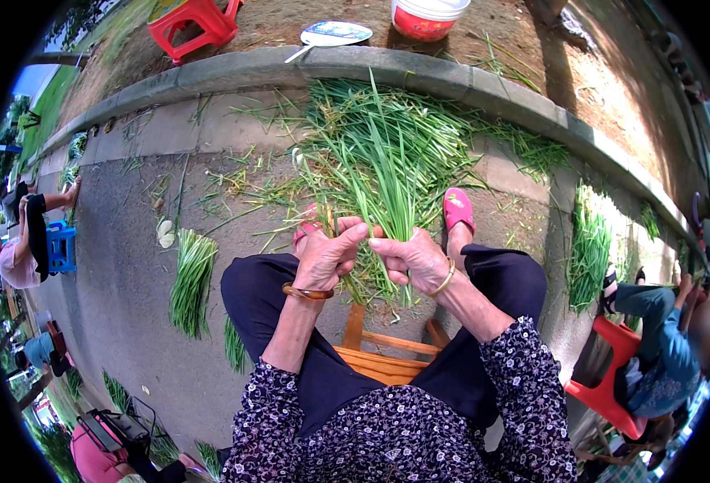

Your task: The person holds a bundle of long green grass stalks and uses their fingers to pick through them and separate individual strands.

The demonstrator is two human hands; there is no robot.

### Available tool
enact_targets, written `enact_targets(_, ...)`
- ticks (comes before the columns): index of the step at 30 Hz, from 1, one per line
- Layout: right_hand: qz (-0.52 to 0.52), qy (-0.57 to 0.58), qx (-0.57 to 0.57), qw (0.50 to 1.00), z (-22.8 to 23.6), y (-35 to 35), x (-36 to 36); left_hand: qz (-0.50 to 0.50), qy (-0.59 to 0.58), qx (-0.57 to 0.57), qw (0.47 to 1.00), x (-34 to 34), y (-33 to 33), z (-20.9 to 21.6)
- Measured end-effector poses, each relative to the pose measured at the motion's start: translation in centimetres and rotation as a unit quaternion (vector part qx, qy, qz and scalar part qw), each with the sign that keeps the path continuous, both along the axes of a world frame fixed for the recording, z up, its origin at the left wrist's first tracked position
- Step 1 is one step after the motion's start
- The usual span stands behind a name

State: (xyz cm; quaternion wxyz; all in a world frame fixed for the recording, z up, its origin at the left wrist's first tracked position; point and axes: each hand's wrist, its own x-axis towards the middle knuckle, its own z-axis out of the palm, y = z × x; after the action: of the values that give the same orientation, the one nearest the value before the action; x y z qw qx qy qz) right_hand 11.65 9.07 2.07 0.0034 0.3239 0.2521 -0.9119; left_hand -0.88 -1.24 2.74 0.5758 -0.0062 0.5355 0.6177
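My right hand point(414, 259) is closed around the lower ends of a small bunch of green chives point(395, 189), whose long leaves fan out away from me. Close beside it, my left hand point(329, 253) is pinched, thumb and fingertips near the base of that bunch. Thin yellowed chive leaves point(328, 219) run through its fingers, partly hidden by them. Beyond both hands, a large heap of chives point(419, 129) lies on the pavement against the curb. Loose, withered leaves point(270, 187) are scattered left of the heap.
Bundled chives lie on the left point(193, 282) and right point(590, 249). A wooden stool point(383, 366) shows between my legs. Past the curb point(234, 71) are a red stool point(196, 28), a hand fan point(336, 33) and a bucket point(429, 18). Another person point(665, 346) sits at right; others sit at left.
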Motion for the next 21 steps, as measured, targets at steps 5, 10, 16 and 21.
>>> enact_targets(5, 0.007, 0.004, -0.014, 1.000, 0.22, -0.12, -0.03, 0.003, 0.009, 0.002, 1.000, -0.06, -0.27, -0.31)
enact_targets(10, 0.013, 0.003, -0.007, 1.000, -0.25, -0.47, -0.09, -0.021, 0.013, 0.011, 1.000, -0.14, -0.15, -0.05)
enact_targets(16, 0.012, 0.002, -0.014, 1.000, -0.44, -0.68, -0.07, -0.020, 0.023, 0.004, 1.000, -0.08, -0.09, 0.14)
enact_targets(21, 0.029, 0.000, 0.003, 1.000, -0.36, -0.73, -0.07, -0.038, 0.027, -0.015, 0.999, -0.06, 0.18, 0.55)
